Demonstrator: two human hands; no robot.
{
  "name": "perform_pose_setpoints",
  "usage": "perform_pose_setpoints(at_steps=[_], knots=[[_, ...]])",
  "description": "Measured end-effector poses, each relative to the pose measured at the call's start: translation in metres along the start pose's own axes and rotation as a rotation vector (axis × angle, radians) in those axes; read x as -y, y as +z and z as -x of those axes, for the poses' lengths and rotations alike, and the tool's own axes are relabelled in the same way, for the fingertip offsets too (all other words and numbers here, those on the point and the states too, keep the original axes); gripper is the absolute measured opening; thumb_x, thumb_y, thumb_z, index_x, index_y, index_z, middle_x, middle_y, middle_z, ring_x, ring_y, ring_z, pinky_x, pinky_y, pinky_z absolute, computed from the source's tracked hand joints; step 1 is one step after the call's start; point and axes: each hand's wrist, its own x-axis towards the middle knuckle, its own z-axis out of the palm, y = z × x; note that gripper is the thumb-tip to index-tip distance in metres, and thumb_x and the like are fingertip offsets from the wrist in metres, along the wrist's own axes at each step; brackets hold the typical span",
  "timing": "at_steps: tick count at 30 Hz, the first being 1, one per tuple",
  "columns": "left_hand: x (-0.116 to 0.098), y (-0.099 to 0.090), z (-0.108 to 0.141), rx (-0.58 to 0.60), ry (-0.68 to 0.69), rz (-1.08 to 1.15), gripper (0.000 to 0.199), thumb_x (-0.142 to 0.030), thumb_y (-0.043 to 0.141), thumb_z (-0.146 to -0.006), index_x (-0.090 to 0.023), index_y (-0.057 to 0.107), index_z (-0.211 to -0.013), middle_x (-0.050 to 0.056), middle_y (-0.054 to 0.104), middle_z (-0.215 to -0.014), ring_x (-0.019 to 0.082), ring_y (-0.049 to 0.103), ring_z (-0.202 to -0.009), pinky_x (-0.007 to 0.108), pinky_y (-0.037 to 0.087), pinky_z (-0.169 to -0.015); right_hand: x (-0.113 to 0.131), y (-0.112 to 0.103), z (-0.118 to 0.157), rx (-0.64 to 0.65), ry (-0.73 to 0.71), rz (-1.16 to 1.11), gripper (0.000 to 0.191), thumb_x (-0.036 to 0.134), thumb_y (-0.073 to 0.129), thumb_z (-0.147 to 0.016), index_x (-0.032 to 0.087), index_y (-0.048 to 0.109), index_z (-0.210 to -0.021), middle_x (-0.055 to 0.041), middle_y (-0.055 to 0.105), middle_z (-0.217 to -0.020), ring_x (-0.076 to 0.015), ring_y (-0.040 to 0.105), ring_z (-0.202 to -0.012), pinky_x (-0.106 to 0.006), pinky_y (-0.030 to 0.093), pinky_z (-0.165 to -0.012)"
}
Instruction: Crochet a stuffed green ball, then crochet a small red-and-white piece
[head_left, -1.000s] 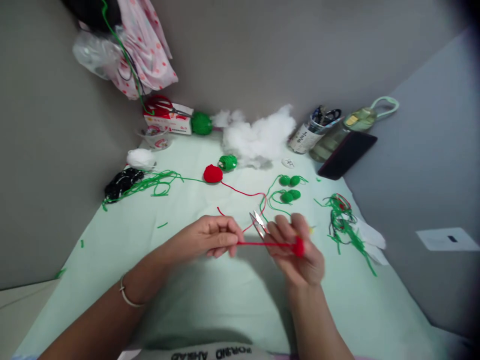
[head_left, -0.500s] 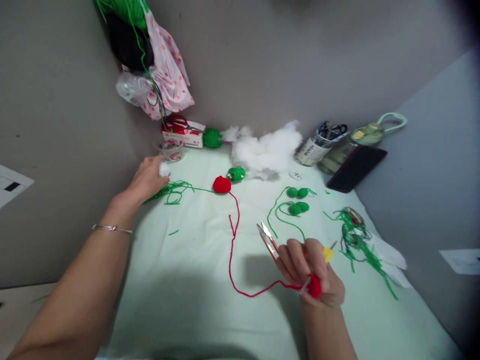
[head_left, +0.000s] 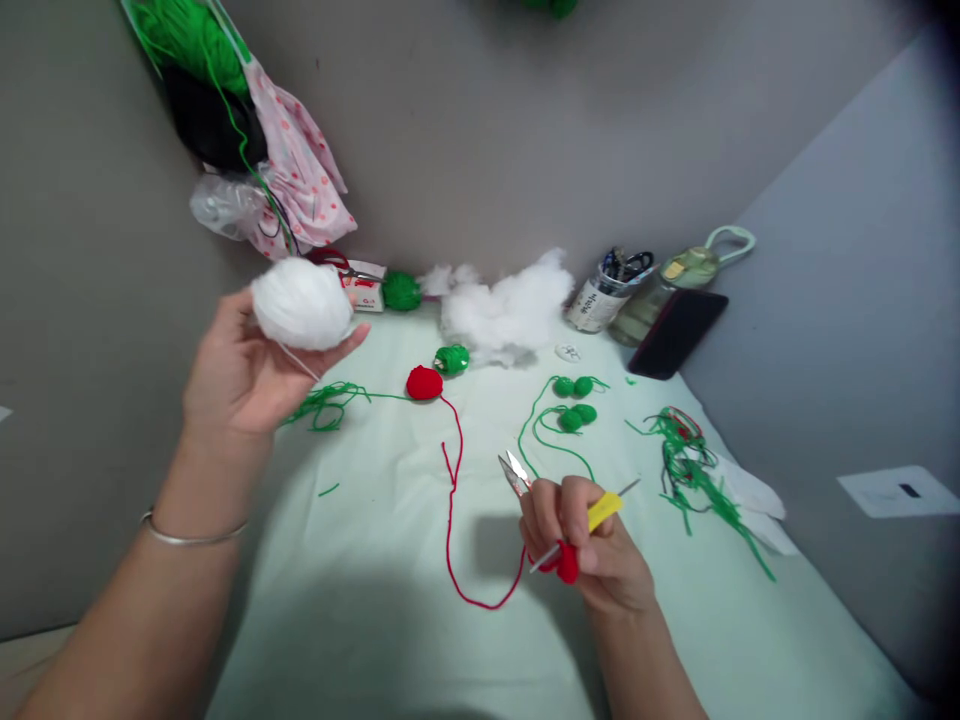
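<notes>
The left hand grips a ball of white yarn, held up towards the back left corner of the worktop. Right of it, a red ball lies short of the back edge, where white stuffing is heaped, and red yarn curves to the right hand. Above the worktop's right half, that hand is closed around snips, a yellow-handled hook and a small red piece; yarn scraps lie near the right edge.
</notes>
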Motion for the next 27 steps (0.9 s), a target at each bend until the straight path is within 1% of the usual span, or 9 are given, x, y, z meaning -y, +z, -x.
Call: perform_pose_setpoints(at_steps=[5, 8, 10, 13, 15, 17, 19, 22, 27], knots=[[0.033, -0.001, -0.027, -0.223, -0.198, 0.127, 0.027, -0.028, 0.042, -0.106, -0.021, 0.066, -0.117, 0.007, 0.076, -0.110, 0.022, 0.072, -0.107, 0.028, 0.062, -0.077, -0.002, -0.002, 0.001, 0.011, 0.013, -0.047, 0.019, 0.029, 0.080, -0.077, 0.024, 0.062, -0.073, 0.0033, 0.049, -0.065, -0.0111, 0.041, -0.054, -0.024, 0.034, -0.050], [0.044, -0.002, -0.046, -0.248, -0.169, 0.195, 0.040, -0.037, 0.026, -0.110, -0.024, 0.058, -0.130, 0.006, 0.075, -0.105, 0.018, 0.072, -0.105, 0.030, 0.061, -0.085, -0.003, -0.004, 0.003, -0.001, 0.043, -0.087, 0.015, 0.027, 0.081, -0.076, 0.024, 0.067, -0.078, 0.0023, 0.053, -0.068, -0.0115, 0.044, -0.056, -0.025, 0.034, -0.052], [0.050, 0.001, -0.045, -0.208, -0.303, 0.159, 0.059, -0.054, 0.016, -0.108, -0.017, 0.056, -0.131, 0.013, 0.074, -0.108, 0.023, 0.070, -0.110, 0.036, 0.061, -0.089, -0.003, -0.004, 0.004, -0.023, 0.064, -0.109, 0.015, 0.028, 0.083, -0.074, 0.023, 0.069, -0.079, 0.0019, 0.055, -0.070, -0.0114, 0.045, -0.058, -0.026, 0.034, -0.054], [0.058, 0.014, -0.018, -0.044, -0.529, 0.102, 0.068, -0.061, 0.039, -0.102, -0.001, 0.062, -0.124, 0.028, 0.071, -0.114, 0.036, 0.068, -0.115, 0.049, 0.056, -0.097, -0.002, -0.003, 0.005, -0.033, 0.077, -0.138, 0.013, 0.026, 0.083, -0.075, 0.023, 0.071, -0.080, 0.0018, 0.057, -0.071, -0.0106, 0.044, -0.059, -0.025, 0.033, -0.055], [0.062, 0.027, 0.013, 0.317, -0.649, 0.083, 0.056, -0.051, 0.048, -0.102, -0.004, 0.065, -0.126, 0.024, 0.072, -0.118, 0.032, 0.067, -0.117, 0.047, 0.049, -0.107, -0.001, -0.001, 0.005, -0.017, 0.078, -0.158, 0.012, 0.025, 0.083, -0.075, 0.023, 0.072, -0.081, 0.0021, 0.056, -0.070, -0.0107, 0.044, -0.059, -0.026, 0.035, -0.057], [0.064, 0.044, 0.045, 0.498, -0.624, 0.098, 0.044, -0.040, 0.054, -0.101, -0.007, 0.068, -0.126, 0.018, 0.075, -0.112, 0.027, 0.068, -0.113, 0.042, 0.048, -0.109, 0.000, 0.000, 0.003, -0.017, 0.068, -0.149, 0.013, 0.026, 0.084, -0.075, 0.024, 0.072, -0.080, 0.0023, 0.057, -0.070, -0.0115, 0.046, -0.062, -0.028, 0.040, -0.064], [0.067, 0.060, 0.073, 0.505, -0.602, 0.134, 0.034, -0.030, 0.052, -0.102, -0.010, 0.071, -0.121, 0.014, 0.076, -0.106, 0.022, 0.069, -0.105, 0.035, 0.051, -0.102, 0.000, 0.002, 0.002, -0.047, 0.052, -0.107, 0.013, 0.026, 0.085, -0.075, 0.024, 0.073, -0.079, 0.0020, 0.060, -0.069, -0.0122, 0.049, -0.064, -0.029, 0.042, -0.069], [0.074, 0.080, 0.099, 0.353, -0.560, 0.265, 0.038, -0.025, 0.041, -0.106, -0.011, 0.076, -0.106, 0.009, 0.072, -0.087, 0.017, 0.069, -0.089, 0.029, 0.056, -0.087, -0.004, 0.005, 0.001, -0.058, 0.052, -0.074, 0.011, 0.024, 0.084, -0.076, 0.023, 0.074, -0.080, 0.0009, 0.064, -0.070, -0.0119, 0.051, -0.064, -0.026, 0.039, -0.062], [0.082, 0.094, 0.100, 0.209, -0.542, 0.424, 0.039, -0.021, 0.041, -0.107, -0.010, 0.076, -0.097, 0.004, 0.068, -0.076, 0.014, 0.071, -0.086, 0.027, 0.056, -0.092, -0.016, 0.016, 0.003, 0.120, 0.052, -0.156, 0.013, 0.021, 0.086, -0.075, 0.022, 0.078, -0.085, -0.0009, 0.066, -0.074, -0.0113, 0.055, -0.058, -0.025, 0.038, -0.054]])
